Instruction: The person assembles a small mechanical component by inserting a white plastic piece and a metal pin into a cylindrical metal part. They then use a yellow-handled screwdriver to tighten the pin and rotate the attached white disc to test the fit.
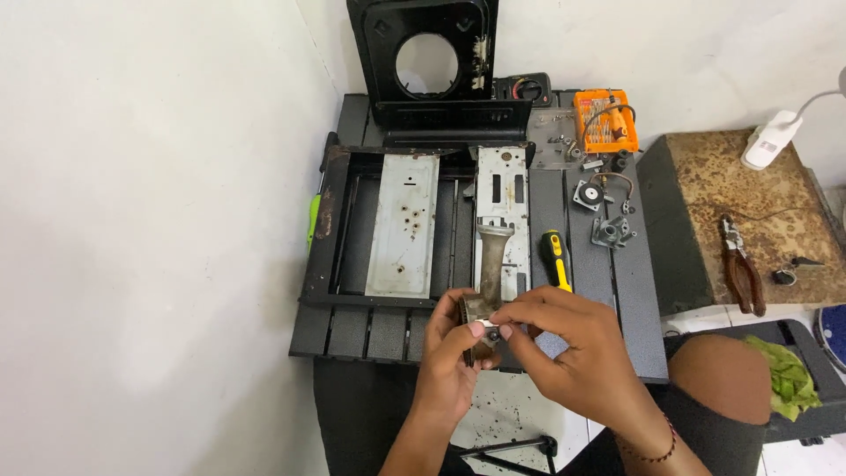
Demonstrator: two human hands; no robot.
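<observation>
Left hand (454, 357) cups the rusty burner (487, 280) at its round head, near the tabletop (634, 300) front edge; right hand (564, 339) pinches a small fitting (490, 330) there; stiff, likely heavy casting, best gripped by the tube.

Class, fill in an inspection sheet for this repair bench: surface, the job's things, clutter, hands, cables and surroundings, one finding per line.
Surface: dark slatted table, crowded with parts.
Job's things: rusty burner piece with a long neck, its round end held at the table's near edge; it lies over a pale metal plate.
Clutter: black frame holding a spotted plate, yellow-handled screwdriver, orange bit set, small metal fittings, black cover with a round hole.
Hands: left hand and right hand both grip the burner's round end.
Cables: white lamp lead.
Surroundings: white wall, rusty side stand with pliers.
</observation>
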